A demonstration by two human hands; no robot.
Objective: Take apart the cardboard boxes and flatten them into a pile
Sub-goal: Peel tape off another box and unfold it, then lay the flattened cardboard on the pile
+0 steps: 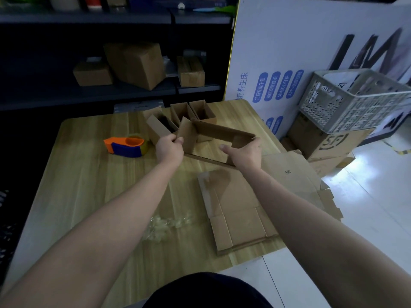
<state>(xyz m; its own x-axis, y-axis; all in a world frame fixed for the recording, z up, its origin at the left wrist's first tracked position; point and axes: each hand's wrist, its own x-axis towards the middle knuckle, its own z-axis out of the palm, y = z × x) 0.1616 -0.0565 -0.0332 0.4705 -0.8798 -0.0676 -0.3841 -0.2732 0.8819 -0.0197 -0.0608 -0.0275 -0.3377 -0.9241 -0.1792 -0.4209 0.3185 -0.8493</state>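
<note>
I hold an opened cardboard box point(213, 132) just above the middle of the wooden table point(89, 174), its walls spread into a hollow frame. My left hand point(170, 148) pinches its left flap. My right hand point(243, 152) grips its right corner, thumb inside. Three small open boxes stand behind it: one point(159, 127) at the left, two point(181, 112) point(203, 111) at the table's far edge. A pile of flattened cardboard point(249, 207) lies at the table's right front, under my right forearm.
An orange and blue tape dispenser point(126, 146) sits left of my hands. Crumpled clear tape point(166, 225) lies near the front. Stacked cartons point(322, 143) with a white plastic crate point(355, 101) stand on the floor at right. Dark shelves point(111, 90) with boxes run behind the table.
</note>
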